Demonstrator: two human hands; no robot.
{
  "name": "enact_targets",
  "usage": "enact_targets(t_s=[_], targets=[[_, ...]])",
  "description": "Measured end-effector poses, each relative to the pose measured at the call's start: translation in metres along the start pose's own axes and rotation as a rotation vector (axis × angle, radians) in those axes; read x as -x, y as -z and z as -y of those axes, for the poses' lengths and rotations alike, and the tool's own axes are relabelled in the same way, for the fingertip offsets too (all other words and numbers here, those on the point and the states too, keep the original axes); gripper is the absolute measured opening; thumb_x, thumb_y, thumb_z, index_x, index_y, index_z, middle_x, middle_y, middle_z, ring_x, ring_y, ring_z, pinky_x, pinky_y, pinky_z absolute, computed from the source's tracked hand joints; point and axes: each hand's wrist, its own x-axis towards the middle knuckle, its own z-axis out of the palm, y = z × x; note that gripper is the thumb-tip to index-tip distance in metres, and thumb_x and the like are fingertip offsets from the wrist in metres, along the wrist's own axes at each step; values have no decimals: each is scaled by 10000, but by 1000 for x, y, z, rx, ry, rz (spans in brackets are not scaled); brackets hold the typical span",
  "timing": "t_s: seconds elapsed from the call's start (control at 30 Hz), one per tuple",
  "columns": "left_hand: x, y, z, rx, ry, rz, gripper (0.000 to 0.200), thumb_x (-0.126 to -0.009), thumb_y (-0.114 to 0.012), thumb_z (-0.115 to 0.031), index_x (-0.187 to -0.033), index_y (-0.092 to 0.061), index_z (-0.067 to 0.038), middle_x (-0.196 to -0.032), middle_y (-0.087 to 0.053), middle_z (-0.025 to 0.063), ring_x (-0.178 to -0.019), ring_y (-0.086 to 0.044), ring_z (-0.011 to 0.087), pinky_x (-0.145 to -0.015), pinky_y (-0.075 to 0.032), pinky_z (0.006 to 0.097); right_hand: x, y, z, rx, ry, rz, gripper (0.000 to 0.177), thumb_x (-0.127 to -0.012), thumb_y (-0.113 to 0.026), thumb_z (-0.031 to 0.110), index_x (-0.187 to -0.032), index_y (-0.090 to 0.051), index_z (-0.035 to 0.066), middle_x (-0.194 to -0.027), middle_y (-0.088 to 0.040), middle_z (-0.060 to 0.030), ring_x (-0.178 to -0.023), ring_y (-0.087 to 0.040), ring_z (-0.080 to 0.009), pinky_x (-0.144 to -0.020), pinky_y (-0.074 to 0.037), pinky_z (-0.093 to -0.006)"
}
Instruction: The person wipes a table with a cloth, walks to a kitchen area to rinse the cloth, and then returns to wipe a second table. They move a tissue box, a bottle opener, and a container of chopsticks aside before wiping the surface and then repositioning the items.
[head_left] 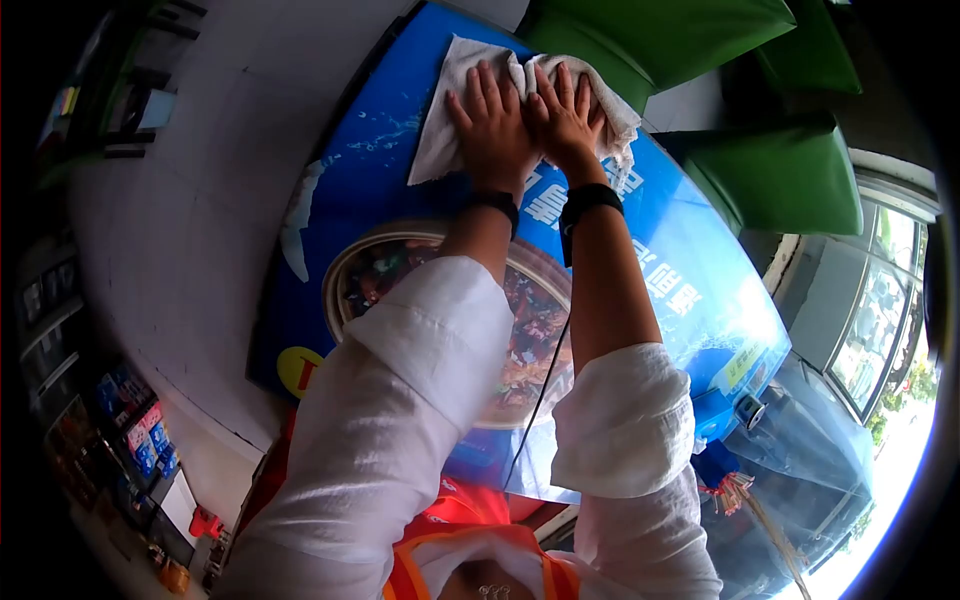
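Note:
A whitish cloth [437,135] lies spread at the far end of a blue printed table [345,195]. Flat on its left part rests my left hand [496,130], fingers stretched and spread. My right hand [568,115] presses on the right part, where the cloth is bunched into folds, with its fingers also extended. The two hands are side by side, nearly touching at the thumbs. Neither is wrapped round anything. Dark bands circle both wrists. Under my forearms the tabletop shows a printed bowl of food [520,340] and white lettering.
Green chairs [770,175] stand beyond the table and to its right. A tissue or stick holder [728,480] sits near the right corner, beside clear plastic sheeting [800,470]. Shelves with packaged goods [145,440] are at the lower left. A window [880,300] is at right.

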Motion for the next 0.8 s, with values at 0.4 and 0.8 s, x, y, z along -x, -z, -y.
enact_targets(t_s=[0.4,0.8], targets=[[62,3,6,26,-117,19,597,-855,-385,-391,-1351,-333,-62,-1460,-202,135,-1357,-161,260,-1071,-64,502,74,-11,3,-45,150,-92,470,-922,-284,337,-1365,-320,182,-1452,-245,-6,-1367,-124,-246,-1076,-10,-511],[304,105,24,47,-272,257,555,-862,-370,-352,-1307,-405,-23,-1426,-282,145,-1363,-153,273,-1084,-49,502,356,2,38,-76,17,113,582,-915,-340,408,-1395,-251,92,-1476,-162,-93,-1369,-94,-293,-1066,-31,-526]])
